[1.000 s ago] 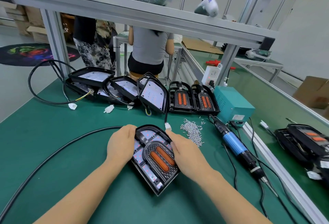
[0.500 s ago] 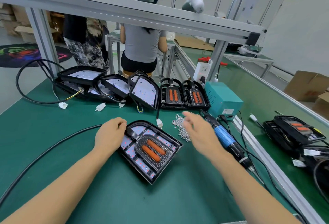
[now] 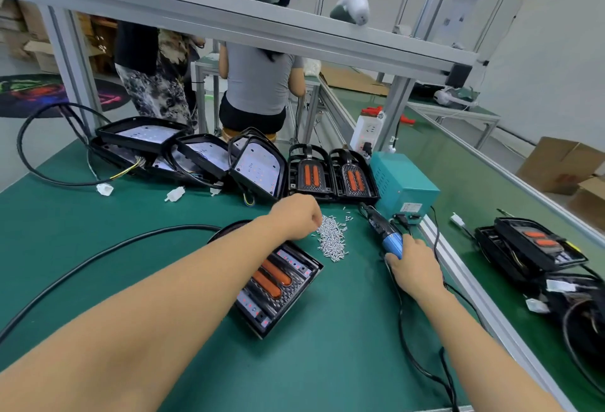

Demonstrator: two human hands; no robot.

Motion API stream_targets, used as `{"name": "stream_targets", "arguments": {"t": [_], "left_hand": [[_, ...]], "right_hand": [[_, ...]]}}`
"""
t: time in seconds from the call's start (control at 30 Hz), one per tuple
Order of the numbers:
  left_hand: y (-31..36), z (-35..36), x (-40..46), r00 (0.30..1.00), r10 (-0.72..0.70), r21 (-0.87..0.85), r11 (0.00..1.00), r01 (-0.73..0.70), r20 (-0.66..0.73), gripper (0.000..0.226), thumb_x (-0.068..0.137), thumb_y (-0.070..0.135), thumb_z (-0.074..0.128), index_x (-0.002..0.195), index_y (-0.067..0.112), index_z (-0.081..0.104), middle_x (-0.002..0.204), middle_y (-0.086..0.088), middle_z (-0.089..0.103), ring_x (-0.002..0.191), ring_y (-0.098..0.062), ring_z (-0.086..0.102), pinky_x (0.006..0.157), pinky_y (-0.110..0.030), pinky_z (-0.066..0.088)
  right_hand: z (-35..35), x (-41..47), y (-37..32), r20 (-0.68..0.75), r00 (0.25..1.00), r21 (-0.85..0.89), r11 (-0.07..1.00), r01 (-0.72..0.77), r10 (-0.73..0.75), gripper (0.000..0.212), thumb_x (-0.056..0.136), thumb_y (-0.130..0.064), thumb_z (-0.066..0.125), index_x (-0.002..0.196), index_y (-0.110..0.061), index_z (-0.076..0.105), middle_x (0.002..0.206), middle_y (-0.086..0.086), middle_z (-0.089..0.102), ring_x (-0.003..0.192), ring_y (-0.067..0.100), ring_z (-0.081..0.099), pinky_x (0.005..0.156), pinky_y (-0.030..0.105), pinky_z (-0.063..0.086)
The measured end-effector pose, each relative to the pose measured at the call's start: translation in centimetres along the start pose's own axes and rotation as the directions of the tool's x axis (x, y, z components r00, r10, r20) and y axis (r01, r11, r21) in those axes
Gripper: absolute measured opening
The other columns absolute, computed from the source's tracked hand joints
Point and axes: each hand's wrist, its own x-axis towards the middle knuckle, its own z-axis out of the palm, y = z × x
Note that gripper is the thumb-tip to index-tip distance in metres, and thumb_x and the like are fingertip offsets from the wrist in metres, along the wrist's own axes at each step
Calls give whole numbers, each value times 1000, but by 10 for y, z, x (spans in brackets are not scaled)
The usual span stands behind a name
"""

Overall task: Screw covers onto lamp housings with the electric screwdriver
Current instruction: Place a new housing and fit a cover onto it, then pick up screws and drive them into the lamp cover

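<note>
Reaching across the covered housing (image 3: 278,284) on the worktop (image 3: 327,362): left hand (image 3: 296,215) curled at the screws (image 3: 330,238), contents hidden; right hand (image 3: 414,269) gripping the screwdriver (image 3: 384,231), lying away-left, right of the housing.

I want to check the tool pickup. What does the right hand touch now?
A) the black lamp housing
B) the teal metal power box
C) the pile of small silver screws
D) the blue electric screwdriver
D: the right hand grips the blue electric screwdriver lying on the green mat.
</note>
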Motion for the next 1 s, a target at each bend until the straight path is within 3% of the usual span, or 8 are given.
{"name": "stream_targets", "arguments": {"t": [0.13,0.3,0.37,0.47,0.63,0.83,0.93,1.0], "left_hand": [[3,14,21,994,-38,133,991,23,105,20,87,1,53,81,19,49,86,-3,48,78,-21,40,70,-32,40],[7,19,29,997,-64,211,976,51,54,10,88,2,57,93,9,63,97,-10,61,84,-28,54,70,-34,44],[12,20,30,998,-70,252,965,67,3,11,85,-3,56,81,6,60,93,-12,62,86,-32,59,67,-35,44],[17,26,29,996,-75,323,943,85,-45,32,82,-9,53,62,9,36,78,-13,53,74,-32,53,62,-35,40],[18,29,30,995,-97,378,921,94,-12,16,83,-11,50,87,5,53,79,-7,48,74,-28,48,63,-33,39],[22,29,28,989,-35,474,879,-38,145,23,87,-8,46,104,3,58,93,-8,56,82,-27,51,65,-32,38],[22,26,25,991,0,425,903,-57,133,7,89,-2,48,88,3,53,86,-9,52,79,-29,54,65,-34,39],[22,18,23,998,-21,249,969,5,64,24,86,2,50,65,6,41,70,-7,45,61,-24,44,61,-34,38]], "right_hand": [[-1,0,2,-13,1000,-9,1000,18,-18,37,99,-32,52,126,-8,46,122,13,51,111,31,48,77,35,38],[-6,9,-2,-14,1000,1,1000,27,-27,40,97,-37,52,125,-8,48,122,14,53,110,33,51,79,35,41],[-8,12,-3,-9,1000,2,1000,27,-27,42,97,-38,53,127,-8,47,123,15,53,111,34,51,81,36,42],[-8,15,-1,13,1000,5,1000,19,-19,44,96,-38,55,129,-9,46,123,16,54,111,34,51,83,37,44],[-5,20,1,65,998,15,1000,-24,23,45,94,-38,57,127,-10,47,120,13,56,109,32,52,75,34,41],[-10,26,0,103,993,13,998,-57,56,40,90,-35,62,119,-10,48,103,6,54,94,27,50,68,31,38],[-12,24,-1,116,992,-18,999,-37,39,38,89,-36,64,111,-11,46,91,2,54,85,25,51,60,31,36],[-15,22,-1,129,991,-24,999,-26,29,36,87,-36,65,104,-12,43,81,-1,48,80,23,51,54,30,34]]}}
